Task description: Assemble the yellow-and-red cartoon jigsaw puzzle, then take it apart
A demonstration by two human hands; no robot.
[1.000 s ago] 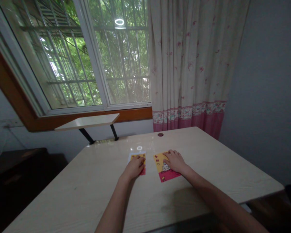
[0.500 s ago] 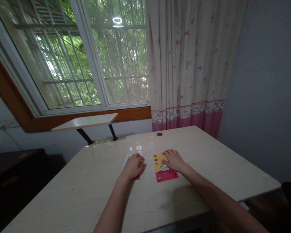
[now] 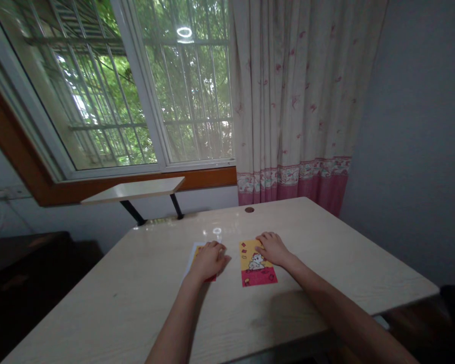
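Note:
A yellow-and-red paper card (image 3: pixel 253 277), printed with a white cartoon animal, lies flat on the desk (image 3: pixel 227 318). My right hand (image 3: pixel 273 248) rests on its upper right corner, fingers stretched and apart, palm down. To the left, my left hand (image 3: pixel 209 260) lies palm down over another yellow-and-red card (image 3: pixel 212 278) and covers most of it. Its fingers are extended. A white paper edge (image 3: pixel 190 258) shows at the left side of that second card, and I cannot tell whether it is a separate sheet.
A small raised shelf (image 3: pixel 136 189) on black legs stands at the desk's back left. Near the back edge is a round cable hole (image 3: pixel 249 210). Beyond are a barred window (image 3: pixel 189 91) and a patterned curtain (image 3: pixel 296 111). A dark box-like piece (image 3: pixel 26 268) stands left of the desk.
The right card has turned slightly and slid a little left and toward me. My right hand has shifted slightly toward its outer edge. More white paper shows beside my left hand.

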